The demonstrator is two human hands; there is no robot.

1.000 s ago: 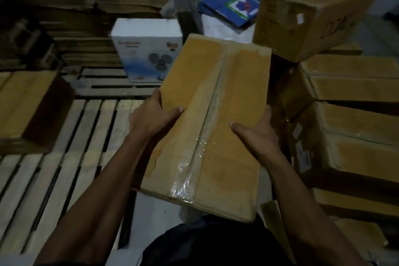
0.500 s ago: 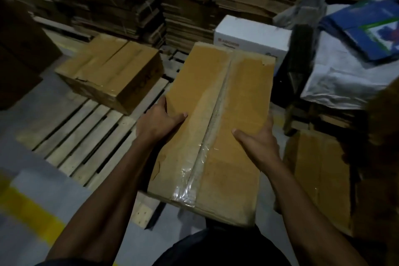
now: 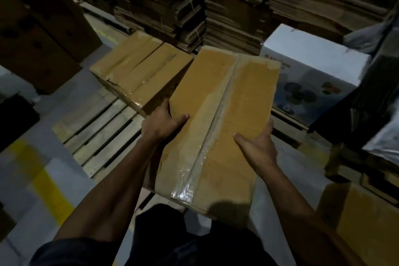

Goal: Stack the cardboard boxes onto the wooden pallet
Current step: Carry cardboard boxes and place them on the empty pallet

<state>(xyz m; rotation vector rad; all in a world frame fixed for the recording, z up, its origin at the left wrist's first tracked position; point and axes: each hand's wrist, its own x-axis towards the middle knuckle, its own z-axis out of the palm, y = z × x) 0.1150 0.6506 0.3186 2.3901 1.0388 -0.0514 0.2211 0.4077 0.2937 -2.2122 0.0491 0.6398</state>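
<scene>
I hold a long brown cardboard box (image 3: 218,119) with a clear tape seam down its top, lifted above the near right part of the wooden pallet (image 3: 101,136). My left hand (image 3: 162,123) grips its left side and my right hand (image 3: 257,147) grips its right side, thumbs on top. A second taped cardboard box (image 3: 140,71) lies on the pallet's far end, just left of the held box. Bare slats show in front of that box.
A white fan carton (image 3: 311,75) stands at the right on the pallet's far side. Tall stacks of flattened cardboard (image 3: 216,6) fill the back. Dark large boxes (image 3: 38,34) stand at the left. A yellow floor line (image 3: 49,185) runs at the lower left; more boxes (image 3: 371,222) sit at the lower right.
The view has swung left from the box pile toward the pallet. The held box has travelled with my hands and now hangs beside the box lying on the pallet. My grip is unchanged.
</scene>
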